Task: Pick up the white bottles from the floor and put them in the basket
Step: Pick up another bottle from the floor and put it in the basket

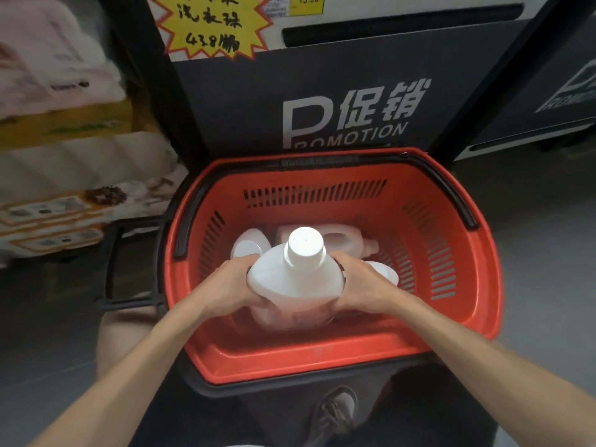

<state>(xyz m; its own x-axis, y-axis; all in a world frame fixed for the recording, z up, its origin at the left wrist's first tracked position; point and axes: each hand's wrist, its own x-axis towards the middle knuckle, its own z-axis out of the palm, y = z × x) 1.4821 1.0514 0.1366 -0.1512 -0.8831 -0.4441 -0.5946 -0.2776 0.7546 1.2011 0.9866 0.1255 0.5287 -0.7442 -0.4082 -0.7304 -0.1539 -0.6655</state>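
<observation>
Head view: both hands are clasping one white bottle (290,280) over the middle of the red basket (422,243). Left hand (225,282) is wrapping the bottle's left shoulder, fingers curled under it; right hand (364,282) is gripping the opposite side the same way. Bottle is standing upright, its cap (305,245) pointing up at the camera, its lower body sitting below the basket rim; cannot tell whether it is touching the basket floor. Behind it, inside the basket, a handled jug (350,241) is lying on its side, neck pointing right. A rounded white container (250,246) is showing just left of the held bottle, another white container (385,272) peeking out past the right hand. Black handles (190,214) are lying folded along the basket rim. Behind the basket, a dark promotion panel (348,114) is standing, a yellow starburst tag (213,24) hanging above it. Near side of the basket, a shoe (335,411) is showing.
</observation>
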